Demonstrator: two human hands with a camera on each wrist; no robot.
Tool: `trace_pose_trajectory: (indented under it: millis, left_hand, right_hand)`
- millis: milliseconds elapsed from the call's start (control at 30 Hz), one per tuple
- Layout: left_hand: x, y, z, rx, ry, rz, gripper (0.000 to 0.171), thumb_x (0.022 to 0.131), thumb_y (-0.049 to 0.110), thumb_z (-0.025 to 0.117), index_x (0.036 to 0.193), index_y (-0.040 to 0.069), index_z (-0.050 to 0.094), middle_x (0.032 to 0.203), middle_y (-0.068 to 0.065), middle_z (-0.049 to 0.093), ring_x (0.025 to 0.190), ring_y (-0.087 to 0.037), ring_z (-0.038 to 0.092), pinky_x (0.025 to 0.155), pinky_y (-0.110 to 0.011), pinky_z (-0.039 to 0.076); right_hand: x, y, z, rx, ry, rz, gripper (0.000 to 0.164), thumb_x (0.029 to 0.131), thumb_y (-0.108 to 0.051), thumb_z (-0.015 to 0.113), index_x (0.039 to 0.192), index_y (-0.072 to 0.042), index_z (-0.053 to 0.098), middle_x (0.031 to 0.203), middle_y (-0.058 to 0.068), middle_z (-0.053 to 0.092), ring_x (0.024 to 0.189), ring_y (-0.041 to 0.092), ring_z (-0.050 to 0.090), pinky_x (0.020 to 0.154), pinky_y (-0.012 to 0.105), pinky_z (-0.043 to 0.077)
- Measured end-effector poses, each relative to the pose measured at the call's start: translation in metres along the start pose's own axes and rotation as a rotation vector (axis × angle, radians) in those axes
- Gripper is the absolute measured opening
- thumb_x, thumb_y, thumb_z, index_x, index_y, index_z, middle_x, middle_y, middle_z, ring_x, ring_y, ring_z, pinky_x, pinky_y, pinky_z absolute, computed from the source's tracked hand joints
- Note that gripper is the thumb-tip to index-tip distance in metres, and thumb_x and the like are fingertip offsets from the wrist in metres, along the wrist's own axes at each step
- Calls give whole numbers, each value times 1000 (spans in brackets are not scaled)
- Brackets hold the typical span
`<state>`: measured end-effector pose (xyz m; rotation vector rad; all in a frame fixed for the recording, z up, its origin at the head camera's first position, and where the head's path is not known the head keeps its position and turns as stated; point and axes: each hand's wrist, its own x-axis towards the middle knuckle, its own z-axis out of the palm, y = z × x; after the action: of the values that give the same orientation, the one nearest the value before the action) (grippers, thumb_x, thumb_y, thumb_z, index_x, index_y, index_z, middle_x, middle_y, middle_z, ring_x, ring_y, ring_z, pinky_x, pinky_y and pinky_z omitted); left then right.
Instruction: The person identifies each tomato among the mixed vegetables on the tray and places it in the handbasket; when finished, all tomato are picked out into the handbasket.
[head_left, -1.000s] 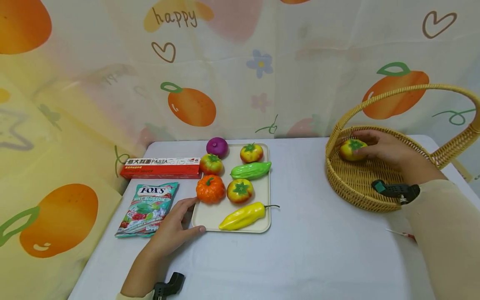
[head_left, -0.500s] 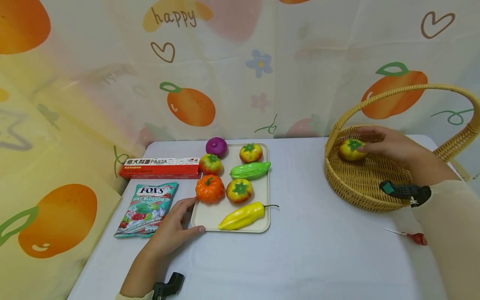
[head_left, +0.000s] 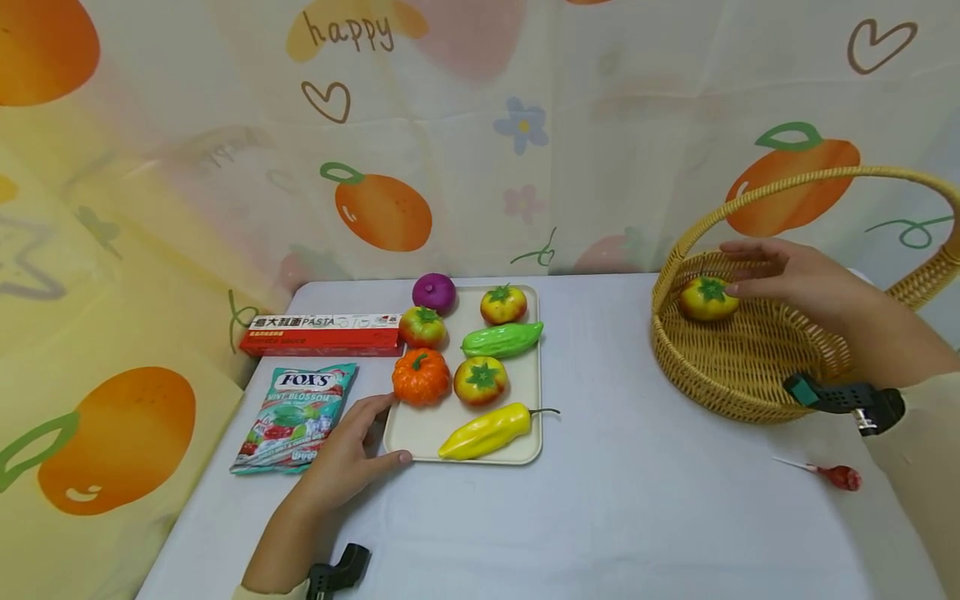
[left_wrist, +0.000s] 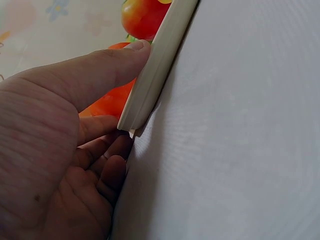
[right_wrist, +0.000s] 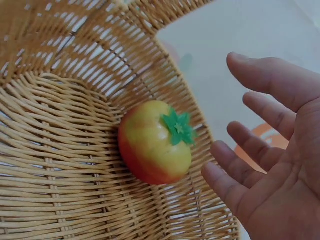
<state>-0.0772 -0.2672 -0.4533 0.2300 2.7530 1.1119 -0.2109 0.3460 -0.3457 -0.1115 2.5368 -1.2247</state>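
A red-and-yellow toy persimmon (head_left: 708,298) with a green leafy top sits inside the wicker basket (head_left: 720,392), against its left wall. Just right of it, over the basket, is my right hand (head_left: 806,287); in the right wrist view its fingers (right_wrist: 270,117) are spread apart and hold nothing. My left hand (head_left: 348,458) grips the near left corner of the beige tray (head_left: 416,437), thumb on the front rim and fingers at the left side. On the tray lie an orange toy pumpkin (head_left: 421,377), a yellow pepper (head_left: 487,432), a green bitter melon (head_left: 501,340) and several other toy pieces.
A purple toy onion (head_left: 433,293) is at the tray's back left corner. Left of the tray lie a red pasta box (head_left: 322,336) and a Fox's candy bag (head_left: 296,421). A lollipop (head_left: 838,477) lies before the basket, whose tall handle (head_left: 806,177) arches over it.
My right hand has let go of the toy persimmon, which stays in the basket, and has drawn back to the right. The lollipop has come into sight. My left hand has stayed put.
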Motion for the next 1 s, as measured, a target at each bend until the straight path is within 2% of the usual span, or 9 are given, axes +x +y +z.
trace_pose_trajectory:
  millis: [133,200,267,333,400,467,567,700,1000]
  left_hand:
    - [0,1,-1,-8,-4,-2,90,85,30,94,159,9,47,159,-10,49,146,-33,47,115,-55,46]
    - [0,2,-1,-9,-4,-14,91,85,31,94,159,10,47,159,-10,49,146,-33,47,115,-55,47]
    - [-1,2,-1,-7,-3,-27,91,84,32,94,160,11,47,159,-9,49,146,-33,47,114,-56,47]
    - [-1,3,-1,-3,0,-39,92,84,33,94,160,13,47,159,-9,49,145,-33,48,113,-55,49]
    - [-2,3,-2,-3,1,-51,93,83,33,95,160,14,47,159,-8,49,144,-32,49,113,-55,49]
    - [-2,3,-2,-5,0,-59,93,83,33,95,160,14,47,159,-7,49,144,-31,49,113,-55,49]
    - [-2,2,-1,-10,0,-67,94,82,33,96,160,15,47,158,-6,49,144,-30,49,113,-55,49]
    - [-1,2,-1,-12,-2,-58,93,83,33,95,160,16,47,158,-6,50,143,-30,49,113,-55,49]
    - [1,3,0,-7,-5,-38,91,83,34,94,159,14,48,158,-8,51,142,-31,50,112,-56,50]
  right_hand:
    - [-10,-6,4,-53,19,-31,78,106,-33,69,169,-13,28,169,20,33,150,44,36,115,60,40]
    - [-15,-9,7,-47,28,-41,75,106,-32,69,168,-14,31,167,18,36,149,41,37,112,58,43]
    - [-19,-11,9,-45,39,-57,73,106,-31,70,167,-16,33,165,14,39,147,36,39,110,50,45]
    - [-23,-12,12,-30,48,-82,70,106,-28,70,165,-16,36,162,10,43,145,30,41,108,38,49]
    - [-27,-14,16,-30,56,-119,66,105,-25,71,163,-17,40,158,5,47,140,23,45,99,19,48]
    - [-32,-15,19,-23,60,-155,64,105,-22,71,162,-16,43,153,0,51,135,16,48,91,8,46]
    - [-41,-16,24,5,64,-194,60,105,-18,71,159,-16,47,149,-8,54,130,8,52,90,8,47]
    - [-53,-17,33,55,75,-229,55,104,-12,71,155,-15,52,144,-12,57,126,3,56,91,11,51]
    - [-68,-17,59,222,-24,-360,56,100,9,68,151,-10,56,145,-5,58,113,11,71,90,21,60]
